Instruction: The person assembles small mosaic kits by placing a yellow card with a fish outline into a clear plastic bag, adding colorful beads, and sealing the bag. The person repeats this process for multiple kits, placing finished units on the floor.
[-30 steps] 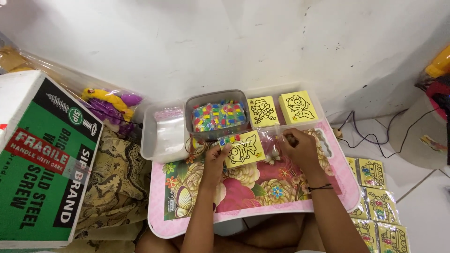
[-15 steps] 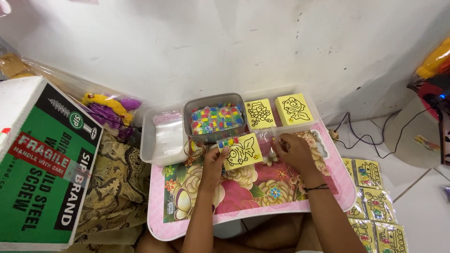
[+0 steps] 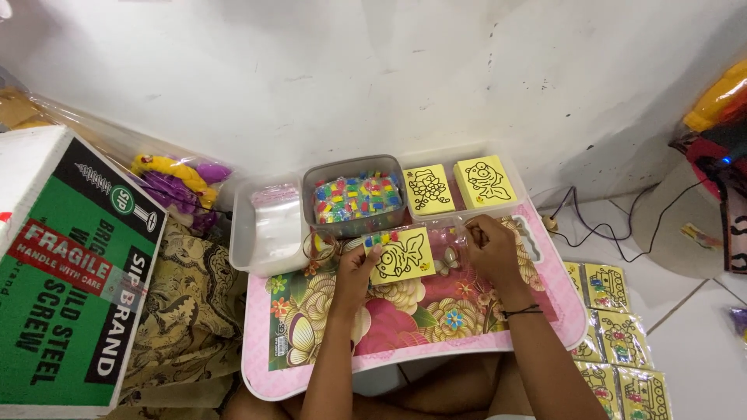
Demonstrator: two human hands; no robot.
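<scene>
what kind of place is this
Probably a home floor used for packing craft kits: a pink flowered lap table against a white wall, a grey tub of coloured pieces, and bagged yellow picture cards on white tiles.

- A card (image 3: 402, 255) is being held over the lap tray (image 3: 436, 342), between the left hand (image 3: 356, 268) and the right hand (image 3: 490, 249).
- A tub of beads (image 3: 355, 196) is lying behind the card.
- Two card stacks (image 3: 455, 185) are sitting right of the tub.
- A cardboard box (image 3: 66, 272) is standing far left.

green-black carton (image 3: 66, 272), red label, at my left | clear-wrapped yellow card packs (image 3: 622, 342) on floor, my right
</scene>
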